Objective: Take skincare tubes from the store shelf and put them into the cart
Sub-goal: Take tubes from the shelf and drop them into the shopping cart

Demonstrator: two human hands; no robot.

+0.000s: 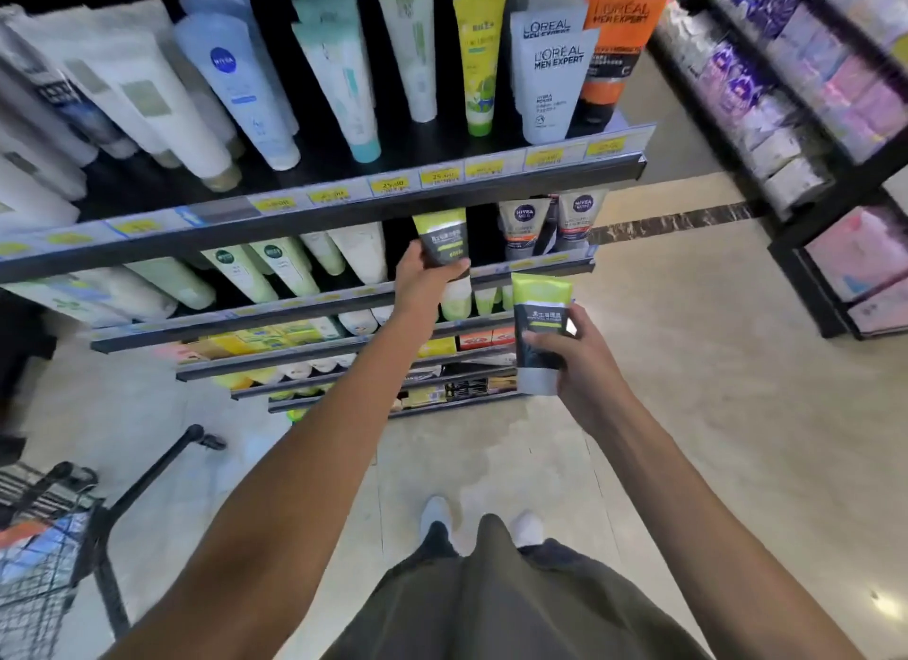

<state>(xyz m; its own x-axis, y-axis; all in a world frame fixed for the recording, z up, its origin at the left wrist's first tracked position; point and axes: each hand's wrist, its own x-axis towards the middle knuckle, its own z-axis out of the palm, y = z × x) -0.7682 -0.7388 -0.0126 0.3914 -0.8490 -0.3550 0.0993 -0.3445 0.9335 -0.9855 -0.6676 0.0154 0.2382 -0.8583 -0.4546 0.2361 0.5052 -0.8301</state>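
Observation:
My left hand grips a green and dark grey skincare tube that stands on the second shelf, just under the top shelf's edge. In front of the shelves, my right hand holds a second tube of the same kind, upright with its grey cap pointing down. The black wire cart stands at the lower left, well away from both hands, with something orange and blue inside it.
The top shelf carries white, blue, green and orange tubes behind yellow price tags. Nivea tubes stand to the right of my left hand. Lower shelves hold boxes. Another rack of packs lines the right. My feet stand on beige floor tiles.

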